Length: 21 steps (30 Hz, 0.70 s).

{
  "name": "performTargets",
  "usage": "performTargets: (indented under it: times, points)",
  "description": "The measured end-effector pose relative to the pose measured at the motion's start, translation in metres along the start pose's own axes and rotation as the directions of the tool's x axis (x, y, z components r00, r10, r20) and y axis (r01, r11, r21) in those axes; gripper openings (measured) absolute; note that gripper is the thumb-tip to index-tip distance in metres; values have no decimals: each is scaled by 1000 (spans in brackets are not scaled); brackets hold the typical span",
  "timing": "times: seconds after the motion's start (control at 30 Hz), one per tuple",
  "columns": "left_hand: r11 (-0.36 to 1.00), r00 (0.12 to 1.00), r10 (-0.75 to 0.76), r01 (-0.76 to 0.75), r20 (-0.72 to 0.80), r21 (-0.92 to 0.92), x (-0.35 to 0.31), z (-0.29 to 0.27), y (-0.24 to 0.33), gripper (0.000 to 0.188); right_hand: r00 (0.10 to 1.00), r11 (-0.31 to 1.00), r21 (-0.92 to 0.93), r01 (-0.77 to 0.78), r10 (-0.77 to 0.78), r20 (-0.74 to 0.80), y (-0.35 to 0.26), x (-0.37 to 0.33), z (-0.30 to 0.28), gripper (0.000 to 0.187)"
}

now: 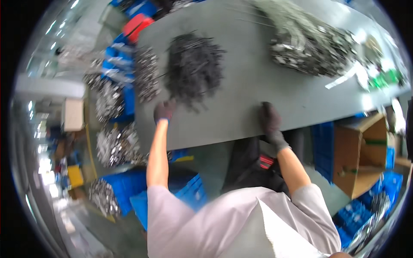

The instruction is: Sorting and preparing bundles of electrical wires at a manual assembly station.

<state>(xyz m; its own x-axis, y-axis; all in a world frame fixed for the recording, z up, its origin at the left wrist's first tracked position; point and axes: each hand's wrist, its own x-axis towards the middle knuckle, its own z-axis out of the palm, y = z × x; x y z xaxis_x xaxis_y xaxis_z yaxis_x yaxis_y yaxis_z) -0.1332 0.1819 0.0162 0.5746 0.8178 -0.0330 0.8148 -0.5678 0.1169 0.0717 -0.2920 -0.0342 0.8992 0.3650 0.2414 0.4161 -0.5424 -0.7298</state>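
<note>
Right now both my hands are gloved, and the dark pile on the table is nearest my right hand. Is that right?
Not quite: the head view shows the dark pile on the table nearest your left hand, with your right hand farther from it. Both hands are indeed gloved.

We saw a messy, dark-grey heap of thin strips (193,66) lying loose on the smooth grey tabletop (245,86).

The tabletop (243,92) looks smooth, the dark heap (193,69) rough and matt, the silvery bundle (312,53) glossy and metallic, the open box (345,150) cardboard, the gloves (270,118) matt cloth.
</note>
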Motion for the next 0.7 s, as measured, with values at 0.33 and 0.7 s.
performTargets:
  times: [0.33,0.7]
  points:
    - [963,986,-166,161,-6,-214,-48,67,156,38,981,960,205,-193,186,51,13,10,-50,27]
    - [913,1000,1,-2,-3,-407,-107,84,208,33,977,850,-497,-177,90,-195,161,157,-188,69]
